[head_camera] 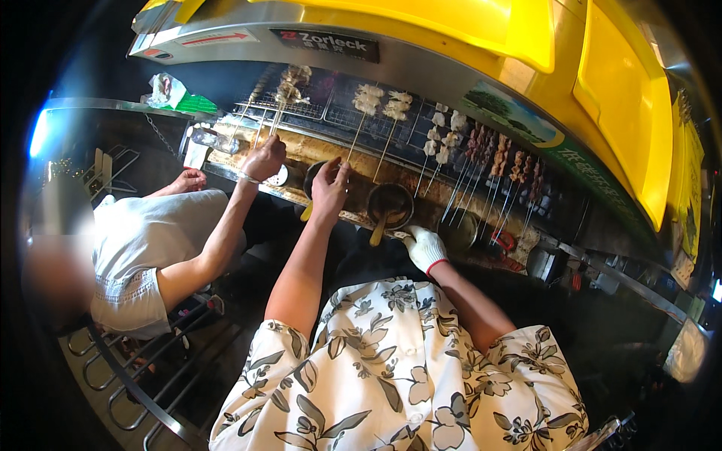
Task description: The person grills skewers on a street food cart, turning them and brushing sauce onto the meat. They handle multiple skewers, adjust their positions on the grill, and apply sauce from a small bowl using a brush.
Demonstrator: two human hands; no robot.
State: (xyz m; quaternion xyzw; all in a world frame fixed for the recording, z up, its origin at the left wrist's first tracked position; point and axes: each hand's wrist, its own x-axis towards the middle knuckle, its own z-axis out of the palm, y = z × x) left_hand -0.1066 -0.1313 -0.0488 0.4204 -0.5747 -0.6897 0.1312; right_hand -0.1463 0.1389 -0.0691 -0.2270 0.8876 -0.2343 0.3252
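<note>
My bare left hand (330, 183) pinches the lower end of a wooden skewer (356, 137), whose pale meat (368, 99) lies over the grill grate. Just to the right lies a second skewer of pale meat (397, 106). In a white knit glove with a red cuff, my right hand (424, 246) rests at the front edge of the grill counter, its fingertips on the edge; whether it grips anything there is unclear. A dark round bowl with a yellow-handled brush (379, 230) stands between my hands. Further right, several meat skewers (499, 155) lie side by side over the grill.
At my left, a co-worker's hand (265, 159) holds skewers over the grill. A white-lidded shaker (277, 175) and a clear bottle (217, 141) are on the counter. Right of the bowl stands another round container (459, 230). The metal hood (417, 62) with yellow trays (620, 107) overhangs the grill.
</note>
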